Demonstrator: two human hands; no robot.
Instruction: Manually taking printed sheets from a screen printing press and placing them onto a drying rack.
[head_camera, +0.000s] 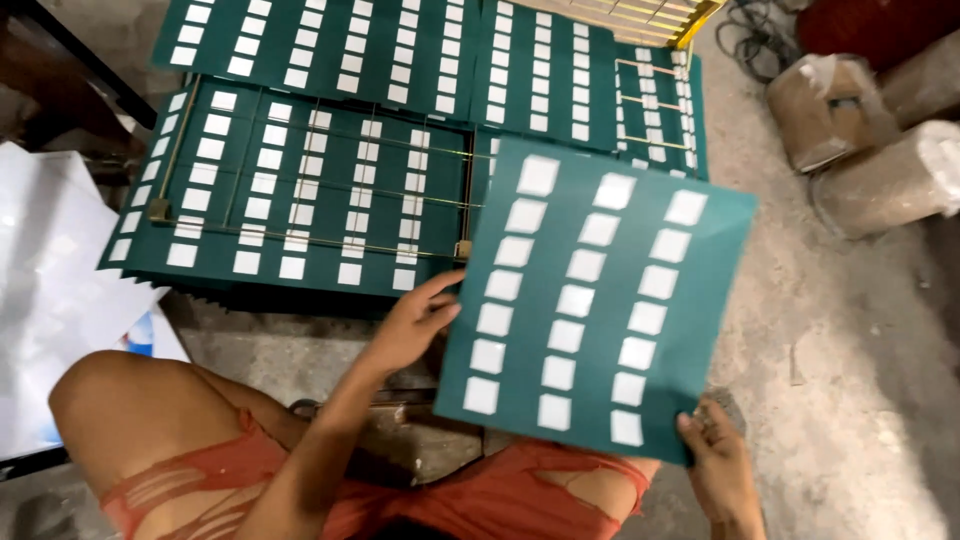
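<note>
Concrete floor (850, 330) carries many laid-out green sheets (300, 190). Both hands grip one more sheet (590, 300): left hand (415, 325) fingers closed on its edge, right hand (720, 465) pinching its corner, not yet placed.

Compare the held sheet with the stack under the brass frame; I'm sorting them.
The held sheet is single, lifted and tilted, gripped by the left hand and right hand. The stack lies flat on the floor, many sheets deep, pinned under the frame. Both are green with rows of white squares.
</note>
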